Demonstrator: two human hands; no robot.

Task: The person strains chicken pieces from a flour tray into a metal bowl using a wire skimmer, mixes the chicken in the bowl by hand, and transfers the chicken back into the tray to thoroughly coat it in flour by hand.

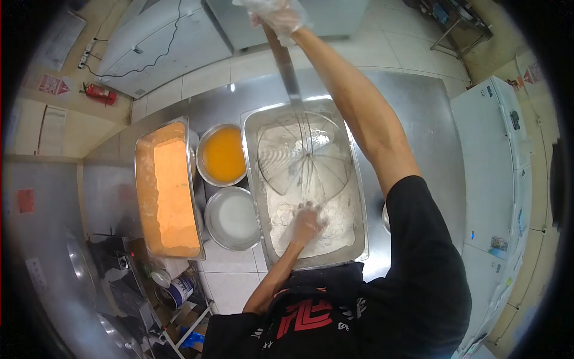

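Nearest my camera, my left hand (307,226) is in the flour (341,234); I can't tell how open its fingers are or what they hold. Beyond, the strainer (308,157) is in the tray (361,227), my right hand (276,15) wrapped around its handle (283,60).

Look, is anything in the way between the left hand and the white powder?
Only a see-through glove; nothing else visible blocks the left hand from the white powder. The wire strainer is farther forward, beyond that hand.
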